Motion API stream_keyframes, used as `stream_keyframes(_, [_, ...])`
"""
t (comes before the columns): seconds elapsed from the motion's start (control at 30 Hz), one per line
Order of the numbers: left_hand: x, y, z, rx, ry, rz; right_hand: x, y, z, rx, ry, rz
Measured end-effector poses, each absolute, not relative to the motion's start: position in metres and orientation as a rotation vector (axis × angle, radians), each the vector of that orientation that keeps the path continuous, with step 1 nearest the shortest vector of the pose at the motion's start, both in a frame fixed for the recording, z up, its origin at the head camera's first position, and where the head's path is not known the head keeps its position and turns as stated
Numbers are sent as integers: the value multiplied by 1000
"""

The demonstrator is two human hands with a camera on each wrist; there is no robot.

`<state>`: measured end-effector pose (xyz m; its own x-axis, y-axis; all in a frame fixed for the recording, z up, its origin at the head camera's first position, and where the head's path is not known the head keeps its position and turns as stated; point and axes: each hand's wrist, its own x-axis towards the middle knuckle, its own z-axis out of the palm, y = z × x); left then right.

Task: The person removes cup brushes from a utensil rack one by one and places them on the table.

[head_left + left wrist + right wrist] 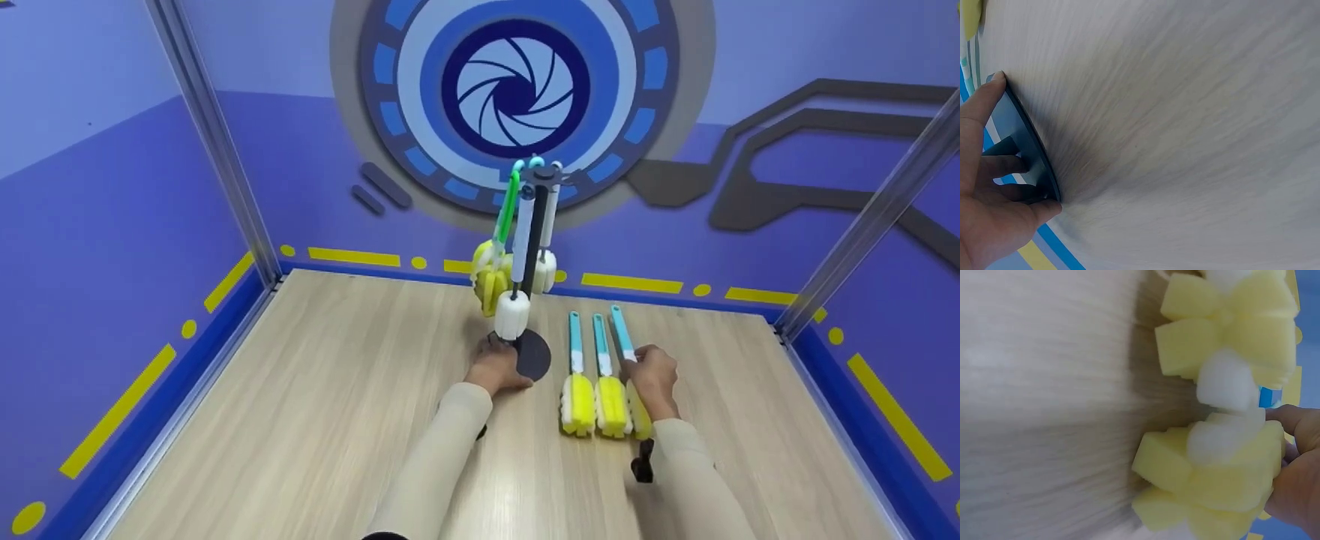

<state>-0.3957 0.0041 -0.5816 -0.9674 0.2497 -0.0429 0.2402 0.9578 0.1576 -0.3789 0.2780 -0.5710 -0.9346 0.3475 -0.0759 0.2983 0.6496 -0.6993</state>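
Note:
My left hand (495, 369) grips the round dark base (535, 355) of an upright stand. In the left wrist view, thumb and fingers span the base plate (1023, 132). Several sponge bottle brushes hang from the stand's top, among them a green-handled brush (508, 210) and a brush with a white sponge (512, 315). To the right, my right hand (655, 381) holds the rightmost of three blue-and-white-handled brushes (621, 330) by its handle. Its yellow-and-white sponge head (1207, 478) lies close beside the middle brush (612, 405). Left of that lies another brush (577, 405).
Everything stands on a wood-grain table (345, 405). A blue-purple printed wall (300, 172) rises behind, with metal posts (217, 142) at the corners. A small black object (643, 461) shows beside the right forearm.

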Motion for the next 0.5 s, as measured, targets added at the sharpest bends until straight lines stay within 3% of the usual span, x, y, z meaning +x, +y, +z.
stream_keyframes(0.5, [-393,6,-580,395,3068,211,-379,272,-572,-586,-2784,1183])
